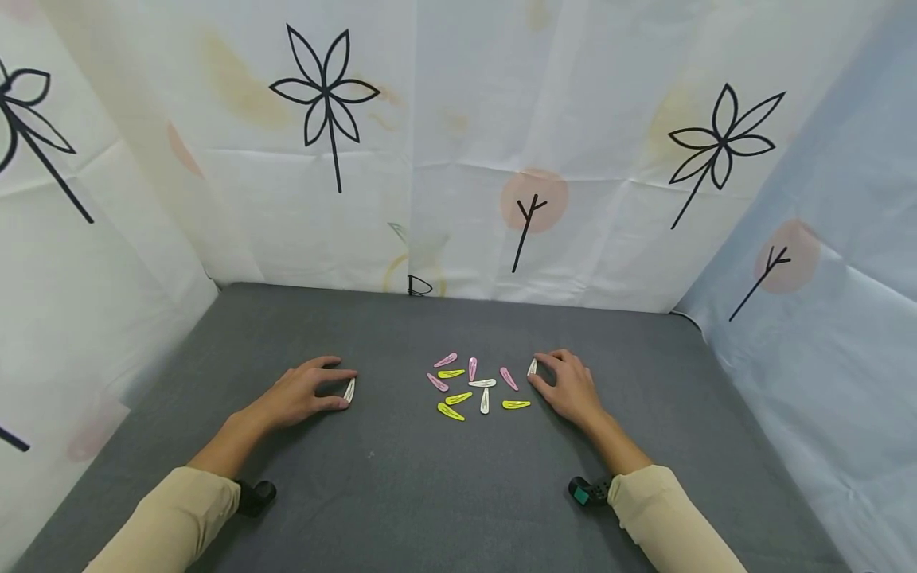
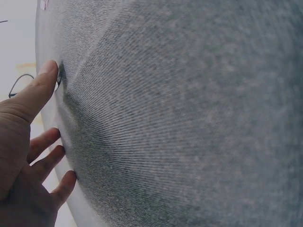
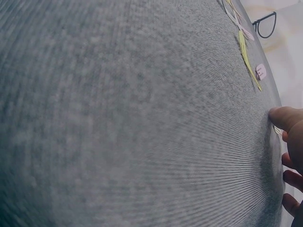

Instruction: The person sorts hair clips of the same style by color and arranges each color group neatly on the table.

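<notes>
The grey textile work surface is bordered at its rear by a white, creased fabric backdrop bearing black flower prints; a left panel and a right panel of printed fabric flank the work surface, the latter appearing bluer

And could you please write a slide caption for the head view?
Left hand holds one white clip, right hand another, with pink, yellow and white clips scattered between them.

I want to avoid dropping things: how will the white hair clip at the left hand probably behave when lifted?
The white hair clip is tiny compared with the left hand, so it is probably light. Its straight outline suggests stiffness. Its slim, flat-looking shape makes rolling unlikely.
</notes>
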`<control>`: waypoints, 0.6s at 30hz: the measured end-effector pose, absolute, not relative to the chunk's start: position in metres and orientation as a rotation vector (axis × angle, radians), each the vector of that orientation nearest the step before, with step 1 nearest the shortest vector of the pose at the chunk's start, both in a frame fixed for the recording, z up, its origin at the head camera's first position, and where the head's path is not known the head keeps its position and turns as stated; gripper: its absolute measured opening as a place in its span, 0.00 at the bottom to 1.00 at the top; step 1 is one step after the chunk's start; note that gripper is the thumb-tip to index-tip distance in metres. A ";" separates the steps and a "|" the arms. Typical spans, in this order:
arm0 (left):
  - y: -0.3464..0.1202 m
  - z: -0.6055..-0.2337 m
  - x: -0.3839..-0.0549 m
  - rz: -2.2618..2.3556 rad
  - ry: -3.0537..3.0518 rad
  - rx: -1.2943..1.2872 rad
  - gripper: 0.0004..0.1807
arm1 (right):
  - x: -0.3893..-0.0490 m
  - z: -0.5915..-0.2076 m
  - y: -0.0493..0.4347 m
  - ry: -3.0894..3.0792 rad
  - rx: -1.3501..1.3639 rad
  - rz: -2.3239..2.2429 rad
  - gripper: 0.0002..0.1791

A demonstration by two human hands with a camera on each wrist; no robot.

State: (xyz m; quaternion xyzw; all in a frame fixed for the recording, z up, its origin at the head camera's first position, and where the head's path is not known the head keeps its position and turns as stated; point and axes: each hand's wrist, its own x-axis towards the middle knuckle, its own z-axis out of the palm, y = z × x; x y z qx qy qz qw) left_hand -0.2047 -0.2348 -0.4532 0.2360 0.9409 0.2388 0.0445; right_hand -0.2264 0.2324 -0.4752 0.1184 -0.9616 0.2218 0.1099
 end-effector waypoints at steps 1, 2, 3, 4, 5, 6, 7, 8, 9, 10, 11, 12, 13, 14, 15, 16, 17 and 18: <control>-0.235 -0.453 -0.205 0.738 2.871 0.711 0.31 | -0.226 -0.475 0.232 -2.828 0.347 0.650 0.25; -0.234 -0.453 -0.205 0.730 2.873 0.719 0.31 | -0.226 -0.475 0.232 -2.828 0.346 0.649 0.25; -0.234 -0.453 -0.205 0.731 2.871 0.714 0.31 | -0.226 -0.475 0.232 -2.829 0.345 0.648 0.25; -0.234 -0.452 -0.205 0.727 2.871 0.715 0.31 | -0.226 -0.475 0.232 -2.829 0.346 0.648 0.25; -0.233 -0.452 -0.205 0.729 2.869 0.701 0.31 | -0.226 -0.476 0.232 -2.830 0.344 0.649 0.25; -0.233 -0.452 -0.206 0.719 2.871 0.698 0.32 | -0.226 -0.476 0.232 -2.831 0.342 0.647 0.25; -0.232 -0.452 -0.206 0.712 2.871 0.692 0.32 | -0.226 -0.476 0.232 -2.832 0.339 0.648 0.25; -0.232 -0.452 -0.206 0.695 2.876 0.695 0.32 | -0.226 -0.475 0.232 -2.832 0.337 0.648 0.25; -0.231 -0.452 -0.206 0.692 2.877 0.680 0.32 | -0.226 -0.476 0.232 -2.832 0.336 0.648 0.25; -0.230 -0.452 -0.206 0.675 2.883 0.684 0.32 | -0.226 -0.475 0.232 -2.830 0.335 0.649 0.25; -0.230 -0.452 -0.207 0.665 2.888 0.677 0.32 | -0.226 -0.475 0.232 -2.826 0.337 0.649 0.25; -0.229 -0.452 -0.206 0.653 2.893 0.683 0.32 | -0.226 -0.475 0.232 -2.821 0.342 0.647 0.24; -0.229 -0.452 -0.206 0.653 2.895 0.679 0.31 | -0.225 -0.475 0.232 -2.818 0.344 0.650 0.24; -0.229 -0.452 -0.206 0.648 2.899 0.682 0.31 | -0.225 -0.475 0.232 -2.812 0.347 0.651 0.24; -0.229 -0.452 -0.206 0.655 2.898 0.677 0.31 | -0.225 -0.475 0.232 -2.809 0.350 0.651 0.24; -0.229 -0.452 -0.206 0.657 2.898 0.682 0.32 | -0.225 -0.475 0.232 -2.805 0.352 0.651 0.24; -0.229 -0.452 -0.206 0.658 2.898 0.688 0.32 | -0.225 -0.475 0.232 -2.804 0.353 0.650 0.24; -0.229 -0.452 -0.206 0.659 2.896 0.695 0.33 | -0.225 -0.475 0.232 -2.805 0.352 0.651 0.24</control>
